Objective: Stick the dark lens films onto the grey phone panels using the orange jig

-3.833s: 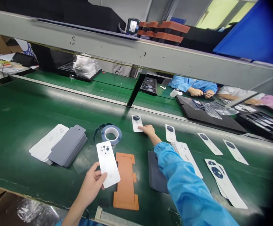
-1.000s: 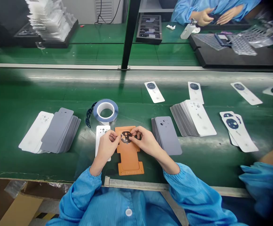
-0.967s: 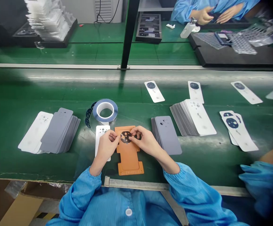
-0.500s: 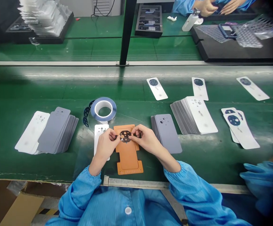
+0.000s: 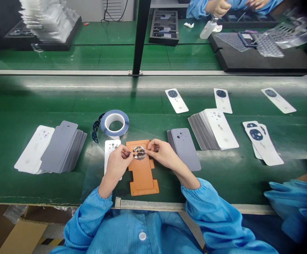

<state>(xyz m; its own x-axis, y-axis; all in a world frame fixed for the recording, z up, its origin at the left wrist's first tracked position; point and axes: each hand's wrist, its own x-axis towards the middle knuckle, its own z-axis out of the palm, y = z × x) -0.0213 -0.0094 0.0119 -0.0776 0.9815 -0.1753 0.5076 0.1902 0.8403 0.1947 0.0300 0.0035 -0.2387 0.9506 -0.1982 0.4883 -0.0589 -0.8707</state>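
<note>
Both my hands pinch a round dark adhesive sticker (image 5: pixel 139 153) with several holes, one at each side of it. My left hand (image 5: pixel 118 160) has thumb and fingertips closed on its left edge. On the opposite edge, my right hand (image 5: pixel 160 152) grips it the same way. Under the sticker lies an orange fixture plate (image 5: pixel 142 176) with a shallow recess; whether the sticker touches it I cannot tell. A white phone back panel (image 5: pixel 108 155) with holes lies partly hidden beneath my left hand. A roll of blue-edged tape (image 5: pixel 125 124) sits just beyond, dark stickers (image 5: pixel 95 131) trailing from it.
White panels (image 5: pixel 35 148) and grey panels (image 5: pixel 59 146) are stacked at left. More grey panels (image 5: pixel 186 150) and a fanned white stack (image 5: pixel 219 128) stand at right. Panels with dark stickers (image 5: pixel 264 144) lie farther right. A co-worker's hands (image 5: pixel 219 6) are across the bench; a blue sleeve (image 5: pixel 293 197) is at right.
The sticker has tilted and now reflects light, while both my hands keep hold of its edges. Across the bench, the co-worker's hand has moved onto the white bottle. The view has shifted slightly.
</note>
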